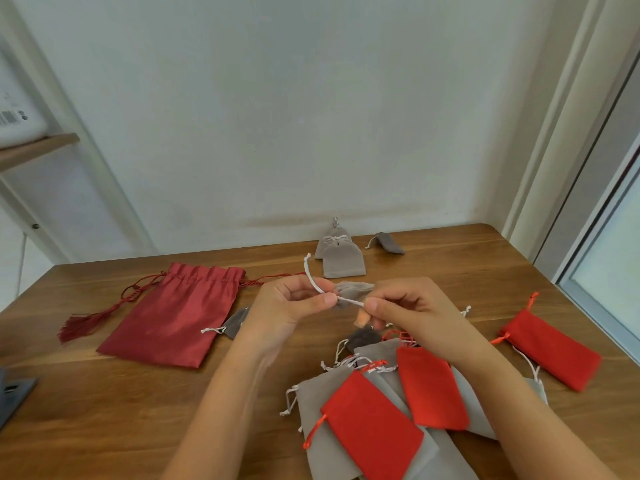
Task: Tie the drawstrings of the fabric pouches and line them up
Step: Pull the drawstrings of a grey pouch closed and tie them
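A small grey pouch (353, 289) is held above the table between both hands. My left hand (287, 306) pinches its white drawstring (313, 275), whose loose end curves upward. My right hand (412, 310) pinches the other end of the white cord (351, 301). Two grey pouches with tied strings (341, 258) lie in a line near the far edge. A heap of grey pouches (322, 441) and red pouches (372, 427) lies under my forearms.
A large dark red satin pouch (173, 317) with a tasselled cord lies at the left. Another red pouch (554, 351) sits at the right, and a dark grey pouch (389, 242) at the far edge. The wooden table (104, 410) meets the wall behind.
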`<action>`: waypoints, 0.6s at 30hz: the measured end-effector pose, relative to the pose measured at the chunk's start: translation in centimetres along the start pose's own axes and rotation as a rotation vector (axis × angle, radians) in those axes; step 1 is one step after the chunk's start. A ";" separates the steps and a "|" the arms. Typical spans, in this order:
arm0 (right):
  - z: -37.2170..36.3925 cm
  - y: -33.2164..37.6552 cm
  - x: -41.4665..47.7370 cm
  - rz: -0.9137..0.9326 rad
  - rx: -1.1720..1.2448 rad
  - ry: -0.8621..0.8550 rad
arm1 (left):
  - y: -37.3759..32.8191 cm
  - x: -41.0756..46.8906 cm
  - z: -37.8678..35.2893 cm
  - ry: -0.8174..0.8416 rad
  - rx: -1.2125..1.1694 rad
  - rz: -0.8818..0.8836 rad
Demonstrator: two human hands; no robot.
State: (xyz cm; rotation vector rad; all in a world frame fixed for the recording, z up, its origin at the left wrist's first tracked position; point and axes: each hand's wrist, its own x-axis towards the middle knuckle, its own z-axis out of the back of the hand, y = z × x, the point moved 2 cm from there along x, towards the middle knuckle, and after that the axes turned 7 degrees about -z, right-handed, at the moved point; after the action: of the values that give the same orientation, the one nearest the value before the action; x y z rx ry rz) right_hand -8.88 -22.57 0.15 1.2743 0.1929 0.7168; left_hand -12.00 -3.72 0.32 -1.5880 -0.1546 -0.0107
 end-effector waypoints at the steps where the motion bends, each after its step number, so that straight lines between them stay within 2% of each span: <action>1: 0.1 0.1 -0.1 0.011 -0.013 -0.029 | -0.1 0.0 0.0 -0.004 0.071 -0.043; 6: 0.9 -0.2 0.3 0.066 -0.231 -0.344 | -0.5 -0.2 0.1 0.031 0.235 -0.191; 10: 0.5 -1.1 0.7 0.136 -0.265 -0.288 | -0.2 -0.4 -0.7 0.087 0.273 -0.263; 12: 0.5 -1.2 0.7 0.107 -0.177 -0.316 | -0.1 -0.6 -1.0 0.080 0.320 -0.282; 16: 2.0 -1.7 1.1 0.032 0.267 -0.353 | -0.3 -1.0 -1.4 0.067 0.390 -0.345; 18: 2.5 -1.4 1.0 0.034 0.294 -0.305 | -0.3 -1.0 -1.5 0.045 0.433 -0.386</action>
State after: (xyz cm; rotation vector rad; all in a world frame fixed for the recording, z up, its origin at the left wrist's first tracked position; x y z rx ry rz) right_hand -6.30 -24.10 -0.07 1.6536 0.0266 0.5262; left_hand -12.93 -5.29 0.50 -1.1066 -0.3994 -0.2950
